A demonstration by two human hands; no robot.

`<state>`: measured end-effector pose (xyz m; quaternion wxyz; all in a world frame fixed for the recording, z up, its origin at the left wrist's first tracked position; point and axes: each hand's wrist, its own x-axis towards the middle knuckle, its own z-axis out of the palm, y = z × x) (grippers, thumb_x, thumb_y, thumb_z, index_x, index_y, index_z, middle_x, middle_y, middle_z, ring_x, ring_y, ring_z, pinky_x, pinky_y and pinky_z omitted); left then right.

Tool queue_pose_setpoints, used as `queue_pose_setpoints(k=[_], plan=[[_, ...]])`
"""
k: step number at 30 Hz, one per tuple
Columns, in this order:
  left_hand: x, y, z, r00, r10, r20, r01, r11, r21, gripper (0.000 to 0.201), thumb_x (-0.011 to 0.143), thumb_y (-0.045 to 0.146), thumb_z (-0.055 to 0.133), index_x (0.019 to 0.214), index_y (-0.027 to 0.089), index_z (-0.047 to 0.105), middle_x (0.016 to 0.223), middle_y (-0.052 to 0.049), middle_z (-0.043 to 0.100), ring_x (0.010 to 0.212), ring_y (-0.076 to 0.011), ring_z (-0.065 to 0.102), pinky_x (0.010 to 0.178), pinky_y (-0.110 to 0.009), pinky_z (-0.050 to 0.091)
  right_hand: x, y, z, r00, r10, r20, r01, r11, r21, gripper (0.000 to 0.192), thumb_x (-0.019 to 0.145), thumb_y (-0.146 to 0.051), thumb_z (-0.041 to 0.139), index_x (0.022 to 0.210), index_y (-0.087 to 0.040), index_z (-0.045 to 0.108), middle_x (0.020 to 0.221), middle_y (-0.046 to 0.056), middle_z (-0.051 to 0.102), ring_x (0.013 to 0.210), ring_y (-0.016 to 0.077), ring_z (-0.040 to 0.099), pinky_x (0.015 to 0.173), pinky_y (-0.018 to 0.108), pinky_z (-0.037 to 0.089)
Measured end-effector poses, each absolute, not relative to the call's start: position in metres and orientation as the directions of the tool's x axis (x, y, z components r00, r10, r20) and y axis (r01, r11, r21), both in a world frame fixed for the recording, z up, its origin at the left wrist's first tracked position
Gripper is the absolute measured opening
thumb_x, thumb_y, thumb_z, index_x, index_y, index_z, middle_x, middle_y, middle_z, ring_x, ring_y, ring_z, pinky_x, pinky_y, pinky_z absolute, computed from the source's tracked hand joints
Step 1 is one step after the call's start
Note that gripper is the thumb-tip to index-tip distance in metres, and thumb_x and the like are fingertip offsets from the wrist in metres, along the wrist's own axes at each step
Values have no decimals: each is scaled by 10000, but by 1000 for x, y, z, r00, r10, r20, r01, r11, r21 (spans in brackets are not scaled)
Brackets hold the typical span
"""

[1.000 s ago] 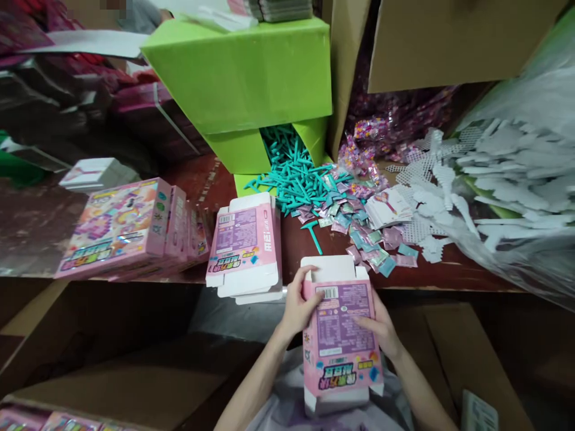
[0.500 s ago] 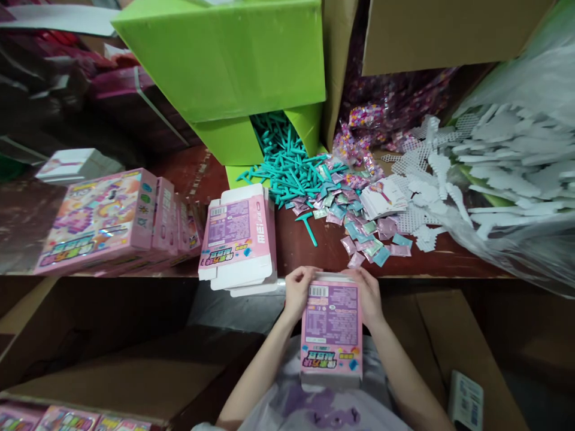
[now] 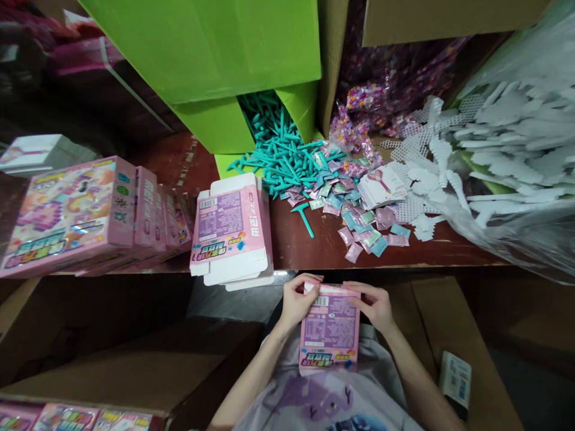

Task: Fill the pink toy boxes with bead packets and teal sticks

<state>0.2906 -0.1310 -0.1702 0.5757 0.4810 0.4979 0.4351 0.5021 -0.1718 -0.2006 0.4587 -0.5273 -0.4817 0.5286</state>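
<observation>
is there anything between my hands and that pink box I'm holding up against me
Nothing visible. Both the left hand and the right hand already grip the top end of the pink box, fingers directly on the cardboard. The stack of flat cartons lies apart on the table.

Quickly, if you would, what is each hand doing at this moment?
Left hand: closed on the top left corner of the pink box.
Right hand: closed on its top right corner.

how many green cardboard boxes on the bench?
1: the big green cardboard box at the back of the brown bench, its open flap spilling teal plastic sticks. Others may sit out of frame.
</observation>
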Motion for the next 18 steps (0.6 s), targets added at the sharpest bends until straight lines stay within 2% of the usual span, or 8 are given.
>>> queue_pose_setpoints(k=[3, 7, 10, 12, 14, 18], plan=[[285, -133, -166, 183, 968, -171, 24, 170, 985, 142, 803, 276, 647, 766, 145, 687, 887, -94, 711, 847, -198, 667, 755, -299, 491, 511, -171, -197, -88, 994, -71, 61, -66, -996, 172, 744, -263, 719, 905, -212, 748, 1036, 105, 707, 958, 238, 680, 797, 340, 576], [271, -133, -162, 382, 916, -118, 107, 83, 991, 172, 759, 266, 702, 901, 171, 726, 1062, -114, 685, 987, -217, 641, 809, -314, 494, 521, -169, -191, -146, 989, -27, 86, -15, -996, 181, 726, -239, 737, 902, -196, 733, 1097, 130, 683, 995, 245, 669, 793, 336, 577], [266, -130, -154, 475, 860, -188, 74, 173, 982, 185, 765, 262, 687, 925, 177, 725, 1164, -123, 641, 1064, -231, 610, 762, -293, 505, 523, -167, -185, -179, 984, -20, 96, -3, -995, 147, 722, -227, 741, 862, -186, 717, 1097, 135, 680, 993, 242, 668, 778, 329, 577], [268, -123, -147, 446, 859, -252, 58, 253, 966, 196, 747, 231, 685, 929, 174, 726, 1124, -111, 660, 1006, -218, 628, 761, -291, 499, 522, -164, -178, -179, 984, -18, 103, 0, -995, 139, 735, -228, 729, 862, -182, 700, 1082, 136, 681, 978, 233, 671, 752, 315, 577], [273, -115, -139, 390, 870, -301, 72, 297, 952, 215, 688, 168, 691, 898, 163, 738, 999, -89, 699, 883, -193, 646, 743, -280, 484, 519, -160, -172, -170, 985, -10, 126, 11, -992, 132, 752, -236, 714, 869, -179, 687, 1070, 135, 681, 976, 226, 668, 758, 313, 569], [278, -97, -129, 366, 814, -451, 82, 454, 887, 175, 566, 112, 694, 723, 148, 763, 782, -59, 713, 709, -164, 618, 616, -242, 427, 518, -153, -168, -209, 978, -13, 127, 15, -992, 106, 764, -267, 707, 763, -168, 670, 1032, 137, 690, 948, 223, 673, 781, 325, 556]])
